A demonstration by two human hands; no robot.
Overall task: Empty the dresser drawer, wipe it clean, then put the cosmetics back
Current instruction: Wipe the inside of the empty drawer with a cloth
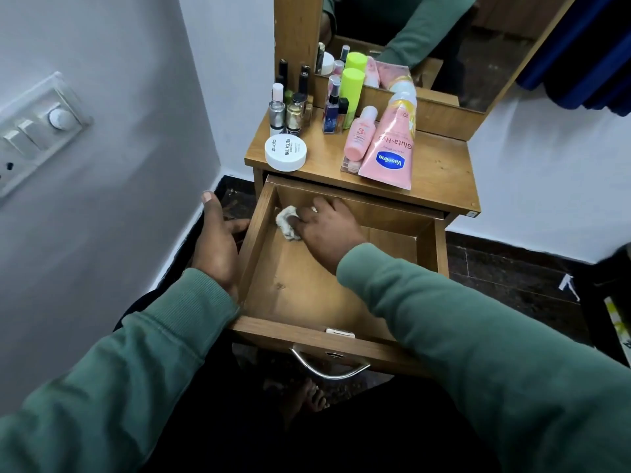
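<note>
The wooden drawer [300, 288] is pulled out and holds no cosmetics. My right hand [329, 230] is inside it near the far left corner, gripping a crumpled white cloth [286, 221] against the drawer floor. My left hand [218, 240] grips the outside of the drawer's left wall. On the dresser top [440, 172] stand the cosmetics: a pink Vaseline tube [391, 148], a small pink bottle [358, 138], a white nail polish remover jar [286, 152], a lime green can [351, 93], a spray bottle [333, 107] and several nail polish bottles [288, 110].
A mirror [426, 39] rises behind the dresser top. A white wall with a switch panel [37, 131] is close on the left. The drawer front carries a metal handle [329, 368]. Dark floor lies to the right, and a blue curtain [587, 49] hangs at upper right.
</note>
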